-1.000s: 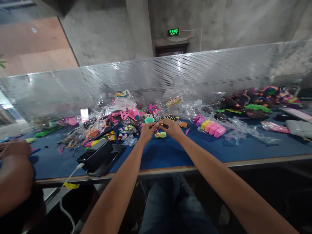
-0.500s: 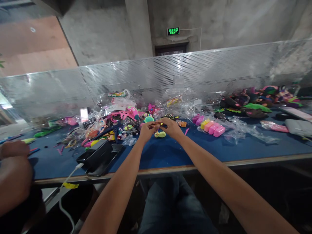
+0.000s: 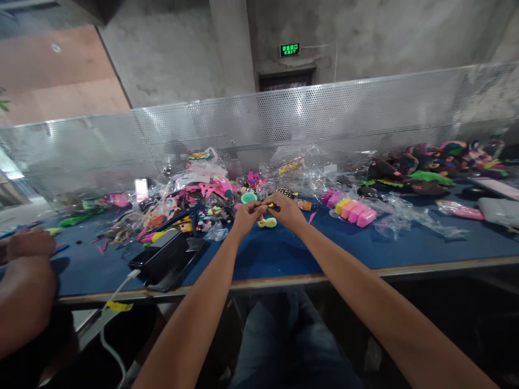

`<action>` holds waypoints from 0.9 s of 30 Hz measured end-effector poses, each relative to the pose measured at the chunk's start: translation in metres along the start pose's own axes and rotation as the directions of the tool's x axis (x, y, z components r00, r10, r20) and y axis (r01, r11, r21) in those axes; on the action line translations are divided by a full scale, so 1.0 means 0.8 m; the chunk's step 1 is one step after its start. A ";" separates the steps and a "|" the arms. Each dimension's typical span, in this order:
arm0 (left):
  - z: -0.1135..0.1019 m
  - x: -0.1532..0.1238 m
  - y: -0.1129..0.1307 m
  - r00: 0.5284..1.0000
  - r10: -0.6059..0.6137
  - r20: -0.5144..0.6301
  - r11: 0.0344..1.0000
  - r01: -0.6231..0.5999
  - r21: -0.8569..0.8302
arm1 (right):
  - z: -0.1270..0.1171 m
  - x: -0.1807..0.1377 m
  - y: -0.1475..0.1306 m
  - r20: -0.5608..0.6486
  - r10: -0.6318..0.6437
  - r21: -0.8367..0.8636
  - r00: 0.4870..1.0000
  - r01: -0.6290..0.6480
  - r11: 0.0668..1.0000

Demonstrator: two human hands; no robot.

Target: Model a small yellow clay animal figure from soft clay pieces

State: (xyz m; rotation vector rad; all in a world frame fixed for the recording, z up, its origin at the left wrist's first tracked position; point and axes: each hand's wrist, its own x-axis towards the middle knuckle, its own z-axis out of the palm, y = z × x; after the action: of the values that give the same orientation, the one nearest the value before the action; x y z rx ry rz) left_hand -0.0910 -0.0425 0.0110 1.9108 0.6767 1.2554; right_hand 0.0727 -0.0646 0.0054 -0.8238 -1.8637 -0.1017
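My left hand (image 3: pixel 246 216) and my right hand (image 3: pixel 284 210) meet over the middle of the blue tabletop, fingertips pinched together. Whatever small piece sits between them is too small to make out; a bit of yellow shows by the right fingers. Just below the fingertips is a small yellow-green figure piece (image 3: pixel 267 222), and I cannot tell whether it is held or lies on the table. Behind the left hand is a round green-rimmed piece (image 3: pixel 248 198). A black piece with light dots (image 3: pixel 283 192) lies behind the right hand.
A black box-shaped device (image 3: pixel 160 256) with a white cable (image 3: pixel 117 292) stands left of my arms. Coloured clay blocks (image 3: pixel 357 212) and clear plastic wrap (image 3: pixel 421 219) lie to the right. Colourful pieces are heaped behind. A co-worker's hand (image 3: pixel 30 243) rests at far left.
The fingers of my two hands have shifted slightly and stay pinched together. At the left, the co-worker's hand has moved a little upward. The view has shifted slightly.
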 end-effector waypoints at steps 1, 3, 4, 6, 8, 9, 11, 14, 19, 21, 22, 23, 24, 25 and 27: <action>0.000 0.000 0.000 1.000 0.001 0.003 1.000 -0.001 -0.006 | 0.000 0.000 0.000 -0.002 0.002 0.000 1.000 -0.002 1.000; 0.000 0.000 0.001 1.000 0.008 -0.001 1.000 -0.008 0.004 | 0.001 -0.001 0.000 -0.002 0.008 0.005 1.000 -0.008 1.000; 0.000 0.000 0.001 1.000 0.010 -0.008 1.000 -0.010 0.016 | 0.001 -0.001 0.000 -0.001 0.013 0.010 1.000 -0.013 1.000; -0.001 0.000 0.002 1.000 0.008 -0.023 0.999 -0.007 0.041 | 0.001 -0.001 0.000 0.000 0.023 0.020 1.000 -0.023 1.000; -0.001 0.000 0.003 1.000 -0.005 -0.029 0.999 0.006 0.053 | 0.001 0.000 0.001 -0.001 0.022 0.027 1.000 -0.021 0.999; -0.001 0.000 0.003 1.000 -0.012 -0.024 0.999 0.013 0.049 | 0.000 0.000 0.001 -0.002 0.016 0.028 1.000 -0.016 0.999; -0.001 -0.001 0.002 1.000 -0.019 -0.008 1.000 0.019 0.022 | -0.001 0.001 0.001 -0.001 0.001 0.027 1.000 -0.001 1.000; -0.001 -0.001 0.002 1.000 -0.022 -0.015 1.000 0.021 -0.021 | -0.003 0.001 0.001 -0.016 0.007 0.014 1.000 -0.006 1.000; -0.001 -0.001 0.006 0.997 -0.015 -0.075 1.000 0.017 0.026 | -0.004 0.001 -0.001 -0.041 0.035 -0.009 0.999 -0.036 0.999; -0.001 0.000 0.006 0.997 -0.020 -0.080 0.999 0.022 0.029 | -0.004 0.001 -0.001 -0.027 0.026 0.001 0.999 -0.026 1.000; -0.001 0.000 0.006 0.996 -0.024 -0.085 0.999 0.026 0.024 | -0.004 0.001 -0.001 -0.024 0.021 0.010 1.000 -0.021 1.000; -0.001 0.000 0.005 0.996 -0.025 -0.091 1.000 0.027 0.015 | -0.004 0.001 -0.001 -0.026 0.019 0.020 0.999 -0.019 1.000; -0.001 0.000 0.004 0.995 -0.025 -0.095 1.000 0.025 0.002 | -0.003 0.001 -0.001 -0.035 0.025 0.029 0.999 -0.024 0.999; -0.001 0.000 0.003 0.995 -0.021 -0.098 1.000 0.021 -0.010 | -0.003 0.001 -0.001 -0.047 0.037 0.034 0.998 -0.036 0.999; -0.002 0.000 0.000 0.995 -0.010 -0.103 1.000 0.009 -0.015 | -0.003 0.001 0.000 -0.069 0.069 0.034 0.995 -0.067 0.997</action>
State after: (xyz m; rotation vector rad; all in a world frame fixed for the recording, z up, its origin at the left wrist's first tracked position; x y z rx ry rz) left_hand -0.0925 -0.0417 0.0114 1.8390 0.7273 1.3571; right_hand 0.0743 -0.0655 0.0073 -0.8505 -1.7657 -0.0572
